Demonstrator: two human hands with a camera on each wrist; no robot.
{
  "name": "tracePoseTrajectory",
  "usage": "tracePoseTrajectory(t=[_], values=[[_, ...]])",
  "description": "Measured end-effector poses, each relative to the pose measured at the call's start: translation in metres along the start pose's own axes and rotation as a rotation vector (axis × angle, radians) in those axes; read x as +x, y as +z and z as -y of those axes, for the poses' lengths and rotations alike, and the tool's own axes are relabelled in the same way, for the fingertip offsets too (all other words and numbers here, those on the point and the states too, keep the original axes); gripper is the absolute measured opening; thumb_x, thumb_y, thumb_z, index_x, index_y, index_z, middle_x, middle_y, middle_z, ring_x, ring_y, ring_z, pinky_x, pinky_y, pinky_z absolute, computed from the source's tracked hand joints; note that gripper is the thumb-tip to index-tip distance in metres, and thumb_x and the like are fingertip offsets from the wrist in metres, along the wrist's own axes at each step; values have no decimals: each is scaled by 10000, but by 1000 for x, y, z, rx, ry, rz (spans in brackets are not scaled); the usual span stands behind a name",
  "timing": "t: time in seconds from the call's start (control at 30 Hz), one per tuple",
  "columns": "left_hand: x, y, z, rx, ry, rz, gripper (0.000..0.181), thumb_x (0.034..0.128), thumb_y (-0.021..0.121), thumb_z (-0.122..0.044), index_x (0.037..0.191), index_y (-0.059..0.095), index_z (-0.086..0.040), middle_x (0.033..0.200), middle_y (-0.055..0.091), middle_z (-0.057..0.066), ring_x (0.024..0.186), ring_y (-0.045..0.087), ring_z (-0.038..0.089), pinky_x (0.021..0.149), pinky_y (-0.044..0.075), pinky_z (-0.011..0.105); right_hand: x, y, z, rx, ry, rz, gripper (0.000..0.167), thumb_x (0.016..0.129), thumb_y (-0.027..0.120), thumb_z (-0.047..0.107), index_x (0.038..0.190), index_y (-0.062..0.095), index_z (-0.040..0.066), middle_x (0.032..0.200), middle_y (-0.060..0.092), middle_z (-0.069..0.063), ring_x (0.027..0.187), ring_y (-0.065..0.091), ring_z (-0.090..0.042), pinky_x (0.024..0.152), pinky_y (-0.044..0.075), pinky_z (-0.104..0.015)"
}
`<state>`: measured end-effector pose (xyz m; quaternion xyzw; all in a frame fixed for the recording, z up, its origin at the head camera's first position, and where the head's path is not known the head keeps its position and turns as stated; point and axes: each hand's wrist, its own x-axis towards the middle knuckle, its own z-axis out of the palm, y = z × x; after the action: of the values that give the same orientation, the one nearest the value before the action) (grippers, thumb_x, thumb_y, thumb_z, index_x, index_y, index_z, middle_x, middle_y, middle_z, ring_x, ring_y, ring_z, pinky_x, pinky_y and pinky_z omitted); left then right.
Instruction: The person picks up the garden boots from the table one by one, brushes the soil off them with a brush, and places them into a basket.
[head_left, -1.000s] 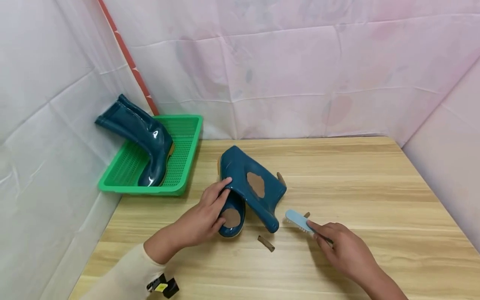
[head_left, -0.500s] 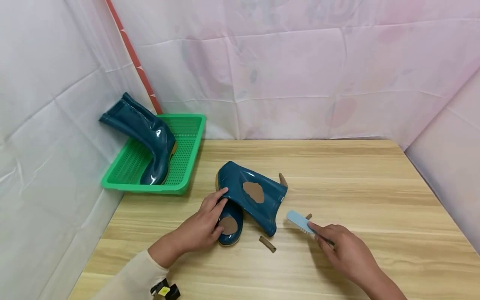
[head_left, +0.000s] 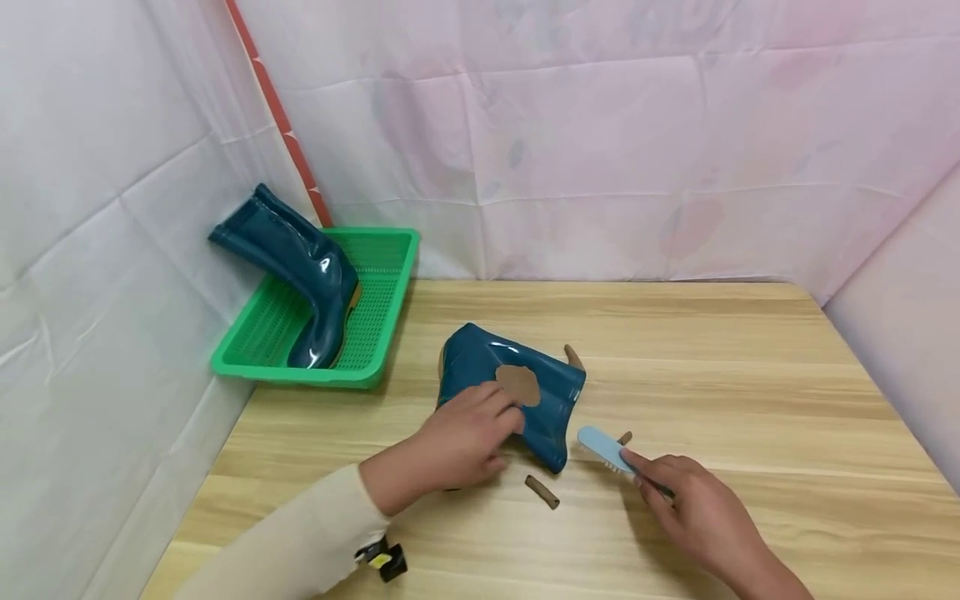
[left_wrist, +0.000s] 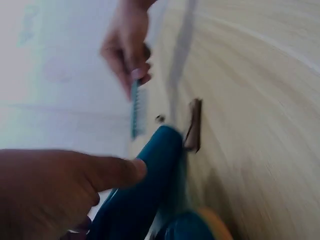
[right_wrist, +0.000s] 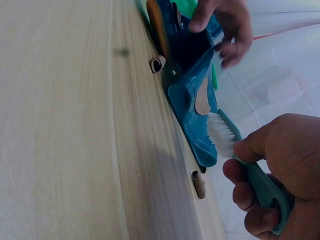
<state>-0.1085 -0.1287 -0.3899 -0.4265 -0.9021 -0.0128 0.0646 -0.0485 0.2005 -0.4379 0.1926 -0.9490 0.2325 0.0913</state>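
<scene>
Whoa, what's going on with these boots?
A person's right hand holds a light-blue, white-bristled brush. Their left hand is over a shiny dark-blue boot with a brown patch, on the wooden table; the brush is apart from the boot. Another shiny dark-blue boot leans in a green plastic basket.

No legible txt in any view. Back cloth (head_left: 570,142) is showing faint letter-like marks (head_left: 675,21) nr top edge of head view, too pale to read. Yellow patch (head_left: 381,561) is sitting on blk wrist device (head_left: 394,567), too small to make out.
</scene>
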Motion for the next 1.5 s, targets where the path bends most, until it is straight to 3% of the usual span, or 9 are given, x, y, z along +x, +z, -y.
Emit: tracePoseTrajectory(t=[0.2,0.5,0.63,0.77,0.93,1.07,1.23,1.33,1.5], values=[[36,13,-11,178,57,109,339,904,787,-299,1191,645,-188,1256,595,9,1137,515,181,972,457,342,1,-3,-1,6,7,-12,393,867,814,83,1248,759,165,935,693,171,801,565,-60,609,457,-251],[51,12,-8,287,42,137,175,1034,643,-293,1176,700,-209,1151,680,-19,1117,613,140,965,522,296,-2,-4,-1,13,47,15,398,887,799,83,1272,747,168,943,700,152,783,545,-55,604,436,-243],[52,-1,-2,179,-24,8,123,1032,613,-255,1067,652,-144,925,629,-36,870,610,112,712,548,253,-5,-2,-2,7,31,-9,409,876,803,78,1271,748,171,941,699,164,813,575,-63,615,449,-249],[49,-17,12,-2,-121,-255,202,984,610,-131,1166,566,-55,728,539,-35,562,484,97,415,386,245,-4,-2,-2,3,9,-30,404,876,804,79,1264,752,177,948,695,173,840,607,-87,620,466,-261],[37,-31,31,-219,-223,-604,578,919,584,4,1417,302,-74,698,585,90,466,448,150,398,371,289,-2,-1,-1,12,3,-54,395,863,812,68,1241,764,176,935,676,192,832,587,-75,614,454,-247],[23,-41,38,-318,-272,-706,555,945,514,68,1434,374,-155,718,503,75,494,361,151,447,331,308,-2,2,0,19,17,-30,389,877,804,82,1251,759,179,939,677,193,854,599,-86,622,465,-255],[4,-50,33,-540,-413,-705,395,991,541,-26,1375,503,-108,620,407,-21,464,369,104,439,364,308,-1,2,3,4,13,-33,383,872,807,84,1244,761,167,926,673,197,874,609,-95,639,480,-272],[-5,-54,29,-663,-486,-642,398,995,590,-120,1373,470,-147,598,471,-20,477,455,114,453,440,319,0,2,5,1,10,-44,378,862,813,77,1230,767,152,920,672,198,870,613,-95,646,497,-284],[-24,-67,33,-570,-378,-454,529,882,515,16,1385,453,-136,777,665,56,639,636,170,562,540,324,1,4,7,14,20,-30,378,867,814,84,1236,764,150,936,692,183,894,645,-113,657,524,-298]])
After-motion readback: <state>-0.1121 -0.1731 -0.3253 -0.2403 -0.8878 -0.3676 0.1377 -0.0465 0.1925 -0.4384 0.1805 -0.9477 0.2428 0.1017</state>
